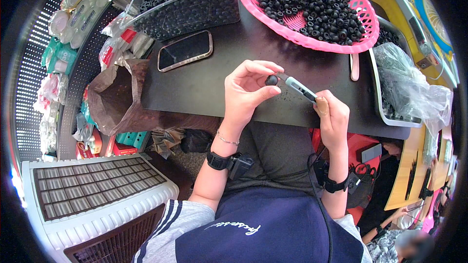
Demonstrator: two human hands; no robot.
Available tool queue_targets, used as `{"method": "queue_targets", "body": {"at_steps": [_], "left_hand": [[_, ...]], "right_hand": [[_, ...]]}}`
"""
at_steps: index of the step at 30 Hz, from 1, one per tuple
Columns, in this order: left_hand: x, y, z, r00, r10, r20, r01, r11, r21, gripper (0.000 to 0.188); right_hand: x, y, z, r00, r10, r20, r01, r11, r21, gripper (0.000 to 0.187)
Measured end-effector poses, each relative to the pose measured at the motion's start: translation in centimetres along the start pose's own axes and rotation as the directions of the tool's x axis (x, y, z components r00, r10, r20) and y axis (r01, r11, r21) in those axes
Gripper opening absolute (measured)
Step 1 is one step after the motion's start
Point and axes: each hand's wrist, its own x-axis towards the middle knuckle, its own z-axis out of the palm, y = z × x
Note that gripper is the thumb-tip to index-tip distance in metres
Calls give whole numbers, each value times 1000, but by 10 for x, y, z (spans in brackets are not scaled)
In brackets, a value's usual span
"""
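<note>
My left hand [246,90] pinches a small black rubber ring [271,80] between thumb and fingers, above the near edge of the dark table [209,83]. My right hand [332,117] grips a slim grey and white hand tool [298,87], whose tip points left and meets the black ring. Both wrists carry black straps with small devices. A round pink basket [253,0] full of black rings stands at the back of the table. To its left stands a clear plastic tub [195,12], also filled with black rings.
A phone [185,50] lies face up on the table's left part. A brown bag [117,100] hangs off the left table edge. A clear plastic bag [409,85] and a tray of black parts sit at right. A white slatted appliance [92,195] stands low left.
</note>
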Motion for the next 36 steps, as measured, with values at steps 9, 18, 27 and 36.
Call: {"method": "queue_targets", "body": {"at_steps": [9, 18, 27, 36], "left_hand": [[-1, 1, -1, 999, -10, 34, 10, 1000, 11, 30], [0, 1, -1, 1000, -10, 25, 10, 1000, 7, 30], [0, -3, -6, 997, 19, 69, -17, 999, -28, 30], [0, -4, -8, 995, 60, 84, -57, 997, -48, 31]], "right_hand": [[-1, 0, -1, 999, -16, 32, 15, 1000, 19, 18], [1, -2, -3, 998, -5, 59, 3, 1000, 26, 21], [1, -2, -5, 996, 17, 91, -25, 996, 91, 23], [0, 1, -7, 996, 66, 54, -73, 984, 161, 25]]}}
